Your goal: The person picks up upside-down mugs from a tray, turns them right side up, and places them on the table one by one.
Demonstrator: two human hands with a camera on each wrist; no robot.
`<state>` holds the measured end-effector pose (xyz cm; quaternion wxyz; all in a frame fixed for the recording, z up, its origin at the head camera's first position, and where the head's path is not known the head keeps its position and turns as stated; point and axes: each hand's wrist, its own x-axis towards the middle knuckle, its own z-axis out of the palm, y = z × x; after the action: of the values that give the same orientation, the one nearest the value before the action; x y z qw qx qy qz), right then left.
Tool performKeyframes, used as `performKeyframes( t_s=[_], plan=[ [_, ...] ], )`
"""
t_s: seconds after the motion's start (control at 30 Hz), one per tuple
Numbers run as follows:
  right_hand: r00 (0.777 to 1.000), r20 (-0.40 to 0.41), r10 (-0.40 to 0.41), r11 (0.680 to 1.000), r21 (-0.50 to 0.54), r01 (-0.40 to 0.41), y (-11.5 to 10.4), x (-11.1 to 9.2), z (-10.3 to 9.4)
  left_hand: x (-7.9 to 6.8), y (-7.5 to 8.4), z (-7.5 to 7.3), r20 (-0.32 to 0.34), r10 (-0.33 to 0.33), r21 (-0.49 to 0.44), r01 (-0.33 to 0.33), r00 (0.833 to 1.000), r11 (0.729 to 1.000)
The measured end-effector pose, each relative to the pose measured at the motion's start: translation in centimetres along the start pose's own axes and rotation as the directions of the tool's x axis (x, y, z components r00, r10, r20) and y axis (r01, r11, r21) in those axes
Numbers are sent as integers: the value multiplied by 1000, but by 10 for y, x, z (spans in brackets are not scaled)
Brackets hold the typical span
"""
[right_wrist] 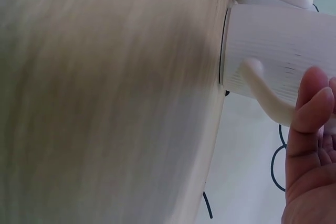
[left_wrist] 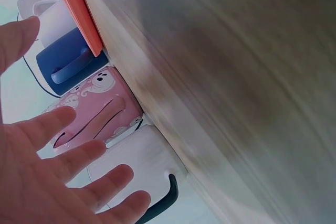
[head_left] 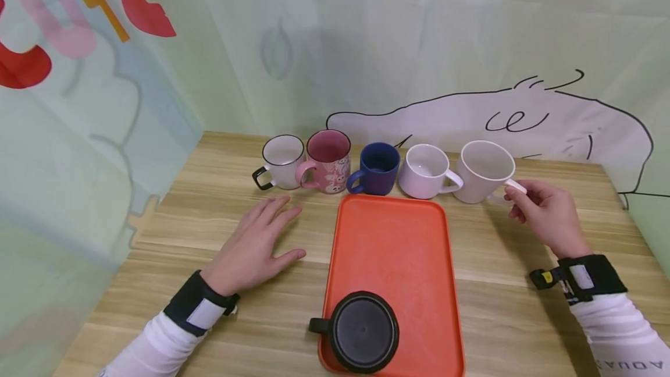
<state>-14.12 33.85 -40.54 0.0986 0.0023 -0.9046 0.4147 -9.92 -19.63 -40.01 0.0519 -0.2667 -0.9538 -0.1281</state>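
Observation:
At the right end of a row of mugs stands a large white mug, upright on the table. My right hand pinches its handle between thumb and fingers. To its left follow a smaller white mug, a navy blue mug, a pink patterned mug and a white mug with black rim and handle. My left hand is spread, fingers extended and holding nothing, just in front of the black-rimmed mug; its palm and fingers show in the left wrist view.
An orange tray lies in the middle of the wooden table. A black mug sits upside down on the tray's near left part, its handle jutting over the rim. A printed cloth backdrop hangs behind the mugs.

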Motion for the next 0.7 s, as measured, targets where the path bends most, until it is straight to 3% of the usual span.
performKeyframes(
  t_s=[0.23,0.7],
  plan=[
    [1000,15,27,999,-36,-26,-3,-2,-3,0,1,2,3,8,-6,-8,1000,1000],
    [1000,-5,1,991,-132,-1,-5,-6,-9,1,1,0,6,4,-13,-4,1000,1000]
  ],
)
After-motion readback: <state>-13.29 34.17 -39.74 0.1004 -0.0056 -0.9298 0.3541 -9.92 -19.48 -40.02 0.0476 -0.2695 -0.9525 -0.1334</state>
